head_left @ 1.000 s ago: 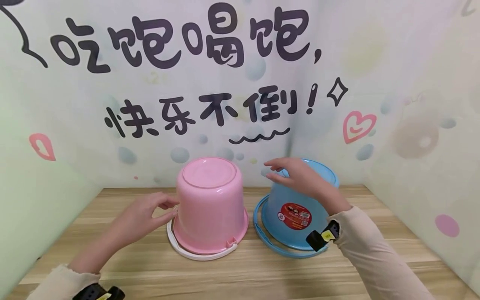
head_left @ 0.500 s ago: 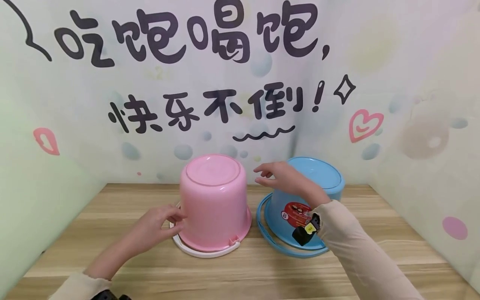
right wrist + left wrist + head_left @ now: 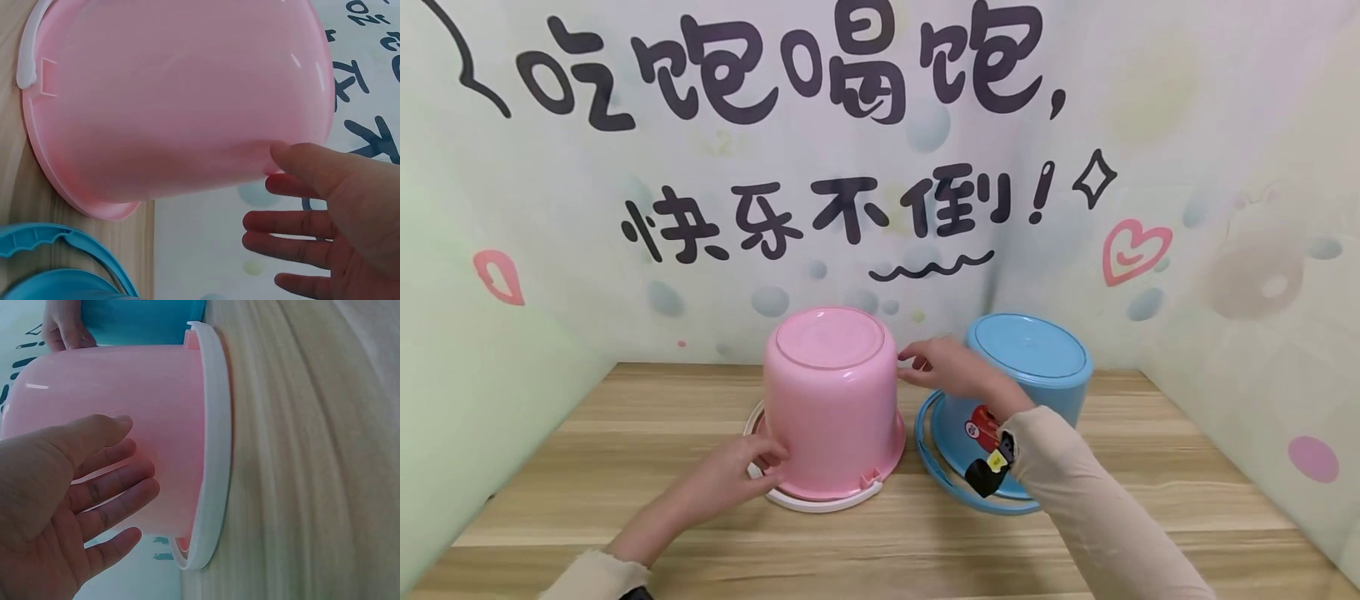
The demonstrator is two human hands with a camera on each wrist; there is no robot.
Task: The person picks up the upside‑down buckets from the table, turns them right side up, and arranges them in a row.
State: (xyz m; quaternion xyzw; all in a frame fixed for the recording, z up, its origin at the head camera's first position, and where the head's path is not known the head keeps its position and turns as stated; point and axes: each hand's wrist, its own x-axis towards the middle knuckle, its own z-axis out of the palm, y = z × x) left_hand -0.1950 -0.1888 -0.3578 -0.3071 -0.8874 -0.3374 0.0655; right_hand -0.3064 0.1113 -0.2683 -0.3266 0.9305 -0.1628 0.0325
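A pink bucket (image 3: 831, 408) stands upside down on the table, its base up and its white handle (image 3: 820, 505) lying around the rim. My left hand (image 3: 730, 475) is at the bucket's lower left side, its fingers loosely bent, as the left wrist view also shows. On the opposite side, near the top, is my right hand (image 3: 951, 367), fingers extended toward the wall of the bucket. In the right wrist view its thumb tip overlaps the pink wall; whether either hand touches cannot be told. Behind my right forearm is an upside-down blue bucket (image 3: 1030, 354), partly hidden.
The blue bucket's handle (image 3: 934, 467) lies on the wooden table (image 3: 715, 558) around its rim. A printed backdrop (image 3: 820, 108) with black writing rises behind the table's back edge, and side panels flank it. The two buckets stand side by side with a narrow gap.
My right hand has moved left and down, from in front of the blue bucket to the pink bucket's right side. The left hand has come lower and closer in. The view has shifted slightly.
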